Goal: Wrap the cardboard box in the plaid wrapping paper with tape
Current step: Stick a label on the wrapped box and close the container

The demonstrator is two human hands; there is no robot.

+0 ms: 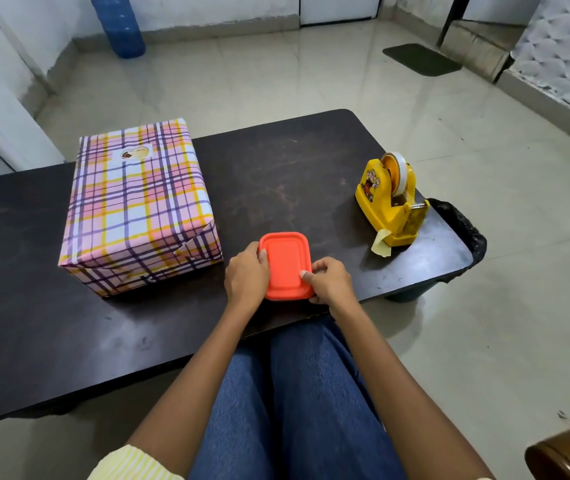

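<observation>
Head view looks down on a dark table with one box at its left part, well apart from the hands; the plaid wrapping paper covers every face that shows, so no cardboard can be seen; one small sticker sits on the top near the far edge, its print too small to read; a folded triangular flap lies on the near right end.

One orange container stands near the table's front edge, just right of the box; only its lid shows plainly – the body beneath is hidden by the lid and the fingers. Two hands grip it: the left hand curls round its left edge, and the right hand holds the right edge with the thumb pressed on the lid.

One yellow tape dispenser stands at the right end of the table, carrying one tape roll; a loose tab of tape hangs from its front.

One bin with a black liner is mostly hidden behind the table corner; one blue jug on the floor is cut off at the top edge – likewise a brown chair arm at the lower right corner.
</observation>
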